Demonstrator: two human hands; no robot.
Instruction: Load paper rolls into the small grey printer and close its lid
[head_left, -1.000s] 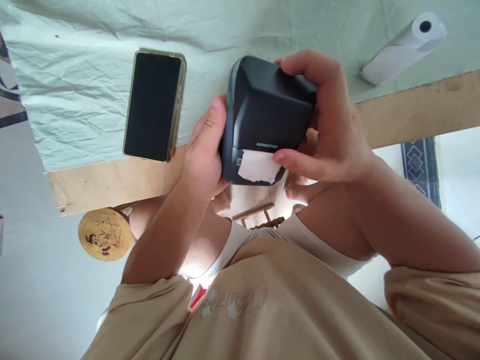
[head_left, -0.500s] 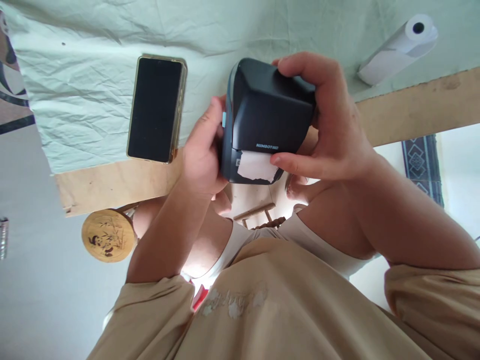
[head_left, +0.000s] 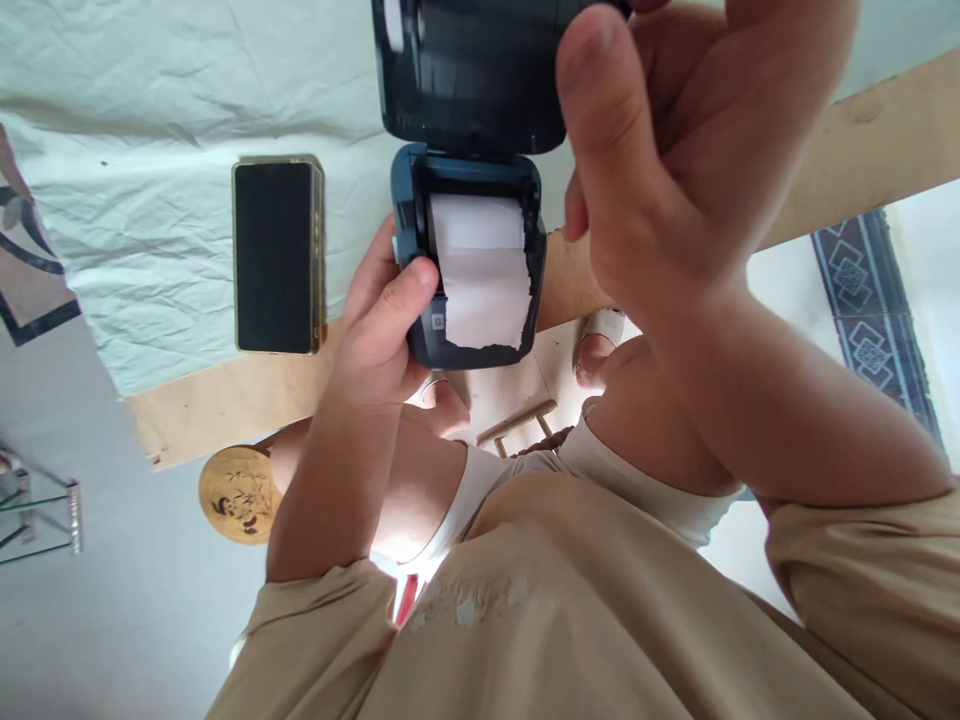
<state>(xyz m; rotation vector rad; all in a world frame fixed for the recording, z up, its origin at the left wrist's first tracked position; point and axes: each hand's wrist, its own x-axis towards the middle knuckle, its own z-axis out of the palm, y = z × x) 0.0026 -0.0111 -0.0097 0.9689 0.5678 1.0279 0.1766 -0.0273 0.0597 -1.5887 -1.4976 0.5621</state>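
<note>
A dark label printer (head_left: 406,200) is held up in front of me, its black lid (head_left: 480,85) swung up and back. Inside the body lies a roll of white paper (head_left: 484,275), and its torn end hangs over the front edge. My left hand (head_left: 382,330) grips the printer's left side, thumb on the front rim beside the paper. Up at the right corner of the lid, my right hand (head_left: 675,160) holds on with its thumb pressed to the inner side; its other fingers are partly hidden or out of frame.
On the pale green cloth (head_left: 165,250) to the left lies a phone (head_left: 274,260) with a dark screen. The table's bare wooden edge (head_left: 225,415) runs along the near side. A round wooden stool (head_left: 238,495) stands below it at left.
The printer's lid has gone from closed to open, lifted by my right hand, which moved up. The paper roll inside now shows. The white roll at the upper right is out of sight.
</note>
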